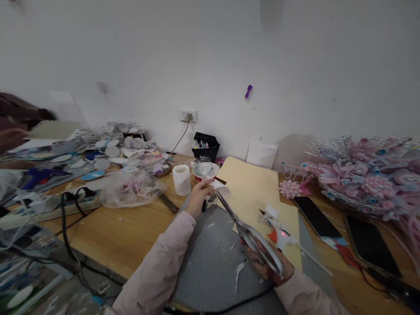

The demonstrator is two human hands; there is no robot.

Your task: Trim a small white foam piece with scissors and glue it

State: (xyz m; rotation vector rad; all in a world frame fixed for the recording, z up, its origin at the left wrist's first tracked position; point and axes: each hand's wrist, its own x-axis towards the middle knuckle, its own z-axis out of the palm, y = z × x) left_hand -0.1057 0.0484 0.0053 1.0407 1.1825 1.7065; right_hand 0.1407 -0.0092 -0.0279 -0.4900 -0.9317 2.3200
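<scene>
My left hand [198, 197] pinches a small whitish piece of thin material [221, 188] over the top of a grey cutting mat [206, 258]. My right hand [272, 264] is wrapped around the handles of large metal scissors [247, 234]. Their blades point up and left, with the tips at the whitish piece beside my left fingers. How far apart the blades are is hard to make out. A white scrap [239, 278] lies on the mat under the scissors. Just beyond my right hand rests a white glue gun [284, 239] with an orange trigger and a red light.
Yellowish sheets [252, 177] lie behind the mat. A white roll [181, 180], a bowl [206, 168] and a black pen box [206, 148] stand further back. Phones [318, 217] and pink beaded decorations [364, 175] are right. Another person's hand [11, 139] and piled discs are left.
</scene>
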